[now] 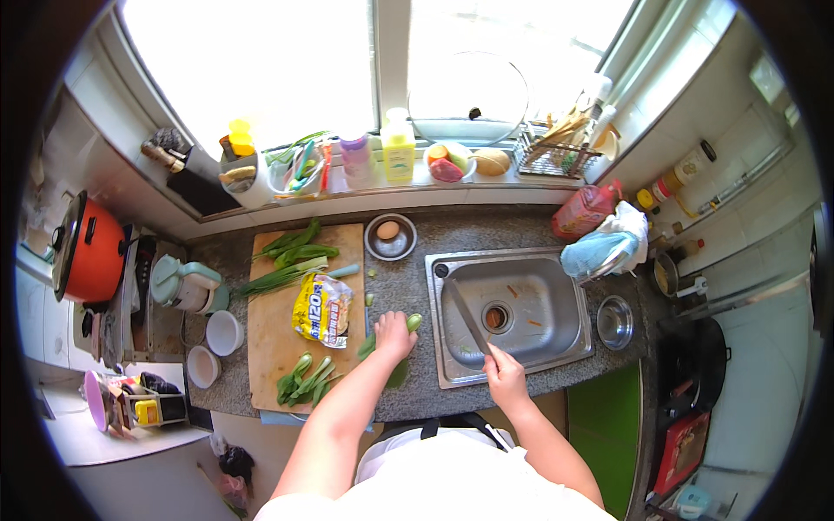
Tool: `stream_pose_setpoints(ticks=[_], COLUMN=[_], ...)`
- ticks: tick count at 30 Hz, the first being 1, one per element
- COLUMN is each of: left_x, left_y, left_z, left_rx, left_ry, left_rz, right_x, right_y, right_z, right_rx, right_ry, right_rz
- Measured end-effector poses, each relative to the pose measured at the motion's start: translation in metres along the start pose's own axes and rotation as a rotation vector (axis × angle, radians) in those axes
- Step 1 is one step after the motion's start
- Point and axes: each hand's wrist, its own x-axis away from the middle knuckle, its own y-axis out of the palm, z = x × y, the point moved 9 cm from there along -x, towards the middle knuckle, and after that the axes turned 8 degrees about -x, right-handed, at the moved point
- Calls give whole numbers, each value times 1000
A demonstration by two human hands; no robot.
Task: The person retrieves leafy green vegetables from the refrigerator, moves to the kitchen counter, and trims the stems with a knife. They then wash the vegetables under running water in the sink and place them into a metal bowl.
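My left hand (pixel 394 335) grips a head of bok choy (pixel 414 321) on the granite counter, between the chopping board and the sink. Its pale base pokes out past my fingers and its leaves lie below them. In my right hand (pixel 505 378) is a kitchen knife (pixel 466 312), its long blade slanting over the left part of the steel sink (pixel 547 273). On the wooden chopping board (pixel 267 345) rest more bok choy (pixel 306 381), a yellow packet of instant noodles (pixel 322 309), green leaves (pixel 296 247) and spring onions (pixel 287 277).
Behind the board stands a metal bowl (pixel 389 254) holding an egg (pixel 388 230). Two white bowls (pixel 225 333) and a pale green jug (pixel 189 284) sit left of the board. Right of the sink are a steel bowl (pixel 614 322) and blue cloth (pixel 589 251). Bottles (pixel 399 153) line the windowsill.
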Motion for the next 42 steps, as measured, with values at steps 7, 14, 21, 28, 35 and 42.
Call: stream_pose_setpoints(ticks=[7, 14, 21, 28, 35, 42], left_x=[26, 44, 49, 48, 50, 52], left_y=[-17, -13, -17, -18, -18, -25], left_z=[70, 107, 129, 143, 154, 164], left_rx=[598, 755, 725, 709, 649, 634], left_ry=[311, 280, 429, 491, 411, 460], left_rz=[-132, -416, -283, -223, -346, -307], right_x=[8, 8, 8, 13, 15, 16], right_y=[-5, -10, -25, -38, -48, -52], right_z=[-58, -78, -70, -68, -67, -62], right_rx=[270, 365, 328, 339, 316, 371], right_ry=[-362, -507, -457, -435, -439, -397], right_rz=[-28, 13, 31, 59, 102, 84])
